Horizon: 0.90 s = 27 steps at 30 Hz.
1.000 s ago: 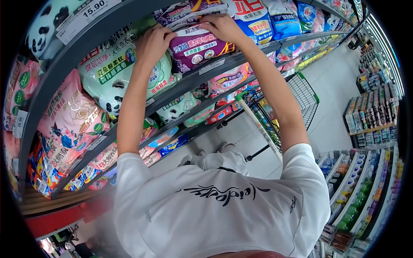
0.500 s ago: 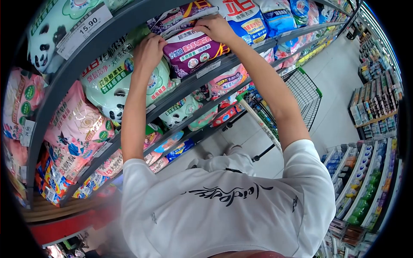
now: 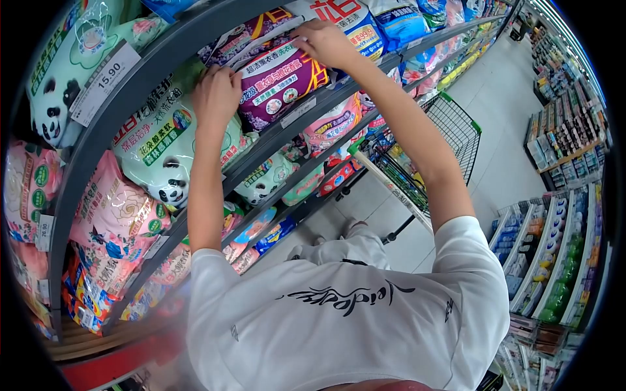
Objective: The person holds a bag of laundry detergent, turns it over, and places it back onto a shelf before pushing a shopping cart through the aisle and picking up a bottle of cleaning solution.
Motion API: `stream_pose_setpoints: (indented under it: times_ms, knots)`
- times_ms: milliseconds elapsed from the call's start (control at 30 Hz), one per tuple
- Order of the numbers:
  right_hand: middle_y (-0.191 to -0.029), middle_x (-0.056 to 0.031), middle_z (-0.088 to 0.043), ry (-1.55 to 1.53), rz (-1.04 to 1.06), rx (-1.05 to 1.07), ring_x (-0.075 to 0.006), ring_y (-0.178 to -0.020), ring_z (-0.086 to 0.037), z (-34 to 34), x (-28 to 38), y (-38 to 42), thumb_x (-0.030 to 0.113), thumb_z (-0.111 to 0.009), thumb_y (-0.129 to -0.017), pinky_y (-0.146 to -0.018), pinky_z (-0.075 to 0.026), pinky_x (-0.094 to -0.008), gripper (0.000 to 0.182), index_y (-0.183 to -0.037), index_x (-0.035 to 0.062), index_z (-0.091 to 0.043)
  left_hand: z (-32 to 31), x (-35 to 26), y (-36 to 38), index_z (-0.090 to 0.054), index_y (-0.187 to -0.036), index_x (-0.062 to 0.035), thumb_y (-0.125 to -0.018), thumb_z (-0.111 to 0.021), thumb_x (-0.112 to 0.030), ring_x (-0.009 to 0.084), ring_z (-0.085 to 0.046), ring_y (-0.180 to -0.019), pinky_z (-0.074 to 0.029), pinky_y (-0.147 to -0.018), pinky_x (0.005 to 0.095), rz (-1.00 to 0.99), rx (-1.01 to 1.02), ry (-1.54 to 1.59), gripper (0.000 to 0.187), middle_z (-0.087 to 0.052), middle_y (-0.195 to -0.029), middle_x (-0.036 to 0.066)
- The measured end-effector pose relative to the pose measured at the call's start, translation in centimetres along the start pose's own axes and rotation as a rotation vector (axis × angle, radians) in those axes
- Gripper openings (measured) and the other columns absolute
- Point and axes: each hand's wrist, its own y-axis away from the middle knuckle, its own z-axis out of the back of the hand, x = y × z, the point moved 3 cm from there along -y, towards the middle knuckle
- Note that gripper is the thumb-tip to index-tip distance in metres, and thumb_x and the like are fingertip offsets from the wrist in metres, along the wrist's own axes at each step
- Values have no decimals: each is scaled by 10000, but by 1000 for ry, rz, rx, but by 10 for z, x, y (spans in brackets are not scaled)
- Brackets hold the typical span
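A purple bag of laundry powder point(image 3: 282, 81) sits on the shelf in front of me, its printed front facing outward. At its left end, my left hand point(image 3: 217, 96) has its fingers curled over the upper edge. My right hand point(image 3: 324, 44) grips the top right corner with bent fingers; some fingertips are hidden behind the bag. Another purple bag point(image 3: 251, 34) lies just behind it. To the left stands a green panda laundry bag point(image 3: 160, 143), partly covered by my left forearm. A white and blue bag point(image 3: 358, 29) is beyond my right hand.
Dark shelf edges point(image 3: 261, 153) carry price tags, with more detergent bags on the tiers below. A wire shopping cart point(image 3: 450, 130) with green corners stands to the right, its handle near my right arm. Across the aisle are shelves of bottles point(image 3: 554, 254).
The view has shifted, so the shelf sits further left. More of the purple bag's front shows between my hands, and its top edge looks straighter. Both hands remain at its ends.
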Motion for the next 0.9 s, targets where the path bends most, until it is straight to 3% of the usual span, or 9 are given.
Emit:
stream_pose_setpoints:
  times_ms: [67,167,233,400,533,767,900]
  knots:
    - [-888,-120,-666,-55,13,34,-300,-848,-630,-7,11,-9,253,-594,-874,-798,-489,-392,219,-976,79,-680,-2,-16,-6,-687,-913,-58,-879,-568,-302,289,-599,-998,-441,-889,433,-68,-41,-1,274,-657,-980,102]
    - [-906,-126,-681,-101,-36,154,-315,-891,-628,-24,21,-16,261,-558,-902,-875,-451,-429,247,-1044,95,-672,-24,-27,-22,-688,-943,-75,-888,-553,-310,341,-609,-938,-478,-793,445,-136,-111,44,276,-656,-1008,135]
    - [-910,-131,-688,-95,-26,167,-319,-902,-630,-34,20,-17,270,-551,-907,-886,-444,-445,256,-1058,105,-674,-32,-31,-31,-686,-965,-71,-887,-564,-296,361,-624,-884,-490,-750,460,-114,-39,68,268,-662,-969,166]
    - [-934,-100,-688,-233,-144,345,-288,-855,-641,-33,-11,-13,314,-585,-876,-777,-501,-371,239,-996,147,-708,-30,-27,-38,-701,-935,-68,-873,-595,-238,360,-639,-806,-500,-696,445,-48,37,103,209,-677,-878,156]
    - [-996,-122,-682,-197,-218,431,-252,-870,-646,-27,-44,-3,285,-597,-896,-764,-517,-333,247,-1016,96,-702,-29,-27,-38,-695,-878,-41,-861,-610,-188,332,-646,-854,-506,-746,425,-47,62,167,170,-680,-913,154]
    - [-912,-111,-690,-246,-281,317,-268,-801,-646,-26,-62,4,341,-604,-882,-741,-515,-367,258,-993,126,-694,-30,-24,-38,-683,-871,7,-866,-606,-173,342,-640,-843,-497,-745,430,-110,47,216,196,-672,-925,175]
    - [-954,-96,-686,-230,-276,298,-258,-894,-616,-32,-63,6,334,-605,-884,-773,-509,-372,247,-996,133,-694,-32,-21,-37,-662,-885,3,-876,-600,-209,340,-631,-852,-492,-748,431,-128,34,173,222,-662,-929,165]
